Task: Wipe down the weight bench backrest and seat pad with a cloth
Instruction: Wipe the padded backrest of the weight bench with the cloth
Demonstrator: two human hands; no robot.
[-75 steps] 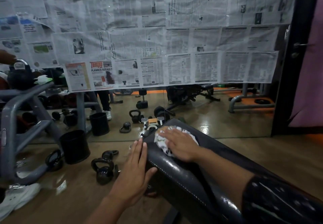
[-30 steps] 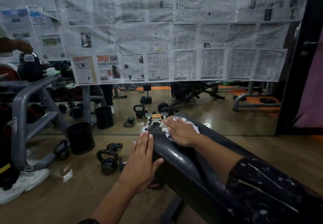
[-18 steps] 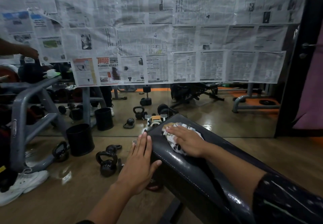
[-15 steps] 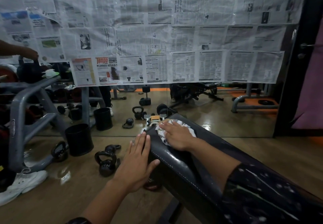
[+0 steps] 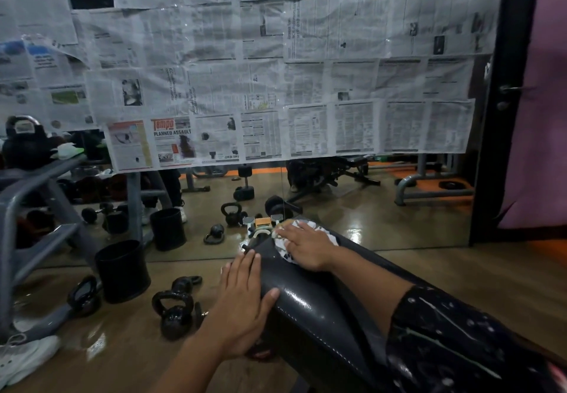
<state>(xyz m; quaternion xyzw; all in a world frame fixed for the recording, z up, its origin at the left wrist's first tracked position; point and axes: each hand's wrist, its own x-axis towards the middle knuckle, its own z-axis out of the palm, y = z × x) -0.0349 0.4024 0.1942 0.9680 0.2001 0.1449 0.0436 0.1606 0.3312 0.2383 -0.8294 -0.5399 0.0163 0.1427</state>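
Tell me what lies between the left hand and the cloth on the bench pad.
In the head view, only bare, shiny black bench pad separates the left hand from the cloth pressed under the right hand; nothing else sits there.

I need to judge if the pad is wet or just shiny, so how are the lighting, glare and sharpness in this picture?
Head view: dim overall; bright glare spots on the black bench pad and the floor; wide-angle bending at the edges; newspaper text soft; right hand and cloth slightly blurred; left hand clearer.
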